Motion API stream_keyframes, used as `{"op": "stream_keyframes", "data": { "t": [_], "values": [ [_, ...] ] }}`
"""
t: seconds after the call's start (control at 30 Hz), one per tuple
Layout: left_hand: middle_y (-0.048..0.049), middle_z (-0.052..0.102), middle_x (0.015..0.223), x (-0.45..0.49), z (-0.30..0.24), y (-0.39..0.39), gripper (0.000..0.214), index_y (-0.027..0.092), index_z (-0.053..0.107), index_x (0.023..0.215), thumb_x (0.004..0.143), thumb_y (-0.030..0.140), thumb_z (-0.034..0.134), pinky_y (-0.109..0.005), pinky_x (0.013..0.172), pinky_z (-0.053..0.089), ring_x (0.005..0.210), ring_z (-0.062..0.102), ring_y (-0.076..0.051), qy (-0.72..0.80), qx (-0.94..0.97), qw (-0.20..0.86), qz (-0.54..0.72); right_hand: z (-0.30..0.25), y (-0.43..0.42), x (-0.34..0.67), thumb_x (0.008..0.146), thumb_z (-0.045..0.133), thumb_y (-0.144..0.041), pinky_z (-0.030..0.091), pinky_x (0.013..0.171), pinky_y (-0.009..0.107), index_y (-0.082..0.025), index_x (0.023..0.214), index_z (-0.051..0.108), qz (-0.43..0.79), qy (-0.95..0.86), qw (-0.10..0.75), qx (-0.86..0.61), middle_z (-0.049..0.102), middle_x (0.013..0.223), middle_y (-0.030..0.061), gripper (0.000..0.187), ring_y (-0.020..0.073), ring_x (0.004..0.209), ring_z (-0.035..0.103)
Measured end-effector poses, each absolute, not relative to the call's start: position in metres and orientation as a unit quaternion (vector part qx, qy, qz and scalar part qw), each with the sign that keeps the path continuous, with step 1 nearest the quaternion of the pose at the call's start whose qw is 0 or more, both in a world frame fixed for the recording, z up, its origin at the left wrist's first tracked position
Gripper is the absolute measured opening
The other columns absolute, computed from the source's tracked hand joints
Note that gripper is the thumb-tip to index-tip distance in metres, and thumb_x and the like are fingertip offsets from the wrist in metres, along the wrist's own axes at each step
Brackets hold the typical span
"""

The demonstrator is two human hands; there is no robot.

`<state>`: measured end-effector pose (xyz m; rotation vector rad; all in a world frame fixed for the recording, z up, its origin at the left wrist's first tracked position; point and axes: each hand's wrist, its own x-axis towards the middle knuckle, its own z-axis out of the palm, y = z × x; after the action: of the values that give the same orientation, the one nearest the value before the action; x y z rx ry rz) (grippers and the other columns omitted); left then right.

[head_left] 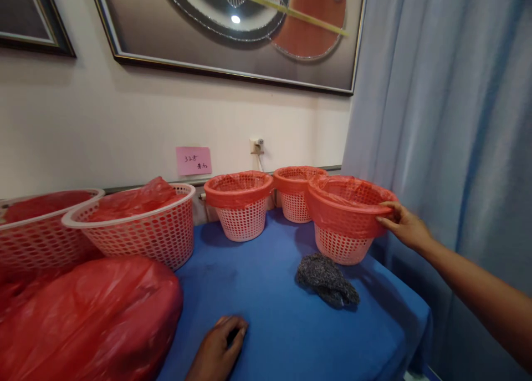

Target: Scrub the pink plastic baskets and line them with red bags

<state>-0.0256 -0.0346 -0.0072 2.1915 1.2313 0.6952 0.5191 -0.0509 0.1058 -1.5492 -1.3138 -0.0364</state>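
My right hand [403, 223] pinches the right rim of a white perforated plastic basket [343, 248], thumb outside and fingers over the edge. A thin red plastic bag [349, 217] lines this basket and is folded down over its rim. Just in front of the basket lies a crumpled dark grey, speckled cloth-like bundle [326, 280]; its exact kind does not show. At the bottom middle, my left hand [219, 348] rests on the blue tablecloth [266, 292] with its fingers loosely curled in and nothing visible in them.
Two more lined baskets, one at the middle [243, 223] and one behind [296, 206], stand along the wall. On the left are two larger white baskets [137, 239] holding red plastic, with a bulky red bag [95, 320] before them. A blue curtain [449, 120] hangs at right.
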Motion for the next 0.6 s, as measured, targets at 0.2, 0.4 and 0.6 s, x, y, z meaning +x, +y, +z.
{"op": "stream_keyframes", "data": {
  "t": [0.2, 0.4, 0.6],
  "values": [
    [-0.0047, 0.072, 0.085, -0.024, -0.005, -0.036, 0.029, 0.021, 0.067, 0.082, 0.096, 0.038, 0.048, -0.033, 0.081, 0.052, 0.084, 0.067, -0.023, 0.456, 0.81, 0.267, 0.254, 0.124, -0.05, 0.535, 0.069, 0.075, -0.05, 0.053, 0.059, 0.029, -0.021, 0.095, 0.063, 0.088, -0.568, 0.51, -0.641, 0.066, 0.069, -0.0022, 0.041, 0.0166, 0.061, 0.062],
    [-0.0061, 0.072, 0.087, -0.025, -0.003, -0.037, 0.026, 0.02, 0.066, 0.083, 0.096, 0.034, 0.047, -0.036, 0.083, 0.052, 0.087, 0.067, -0.024, 0.449, 0.818, 0.266, 0.242, 0.13, -0.056, 0.547, 0.071, 0.066, -0.042, 0.056, 0.062, 0.035, -0.021, 0.121, 0.061, 0.042, -0.563, 0.45, -0.691, 0.064, 0.068, -0.0025, 0.055, 0.0199, 0.06, 0.063],
    [-0.0068, 0.072, 0.09, -0.023, -0.003, -0.037, 0.026, 0.021, 0.066, 0.087, 0.097, 0.033, 0.045, -0.038, 0.086, 0.052, 0.091, 0.067, -0.025, 0.448, 0.825, 0.259, 0.227, 0.132, -0.088, 0.461, 0.09, 0.053, -0.025, 0.048, 0.094, 0.051, -0.019, 0.142, 0.053, -0.377, -0.602, 0.296, -0.638, 0.063, 0.127, 0.0181, 0.052, 0.0349, 0.112, 0.061]
  ]
}}
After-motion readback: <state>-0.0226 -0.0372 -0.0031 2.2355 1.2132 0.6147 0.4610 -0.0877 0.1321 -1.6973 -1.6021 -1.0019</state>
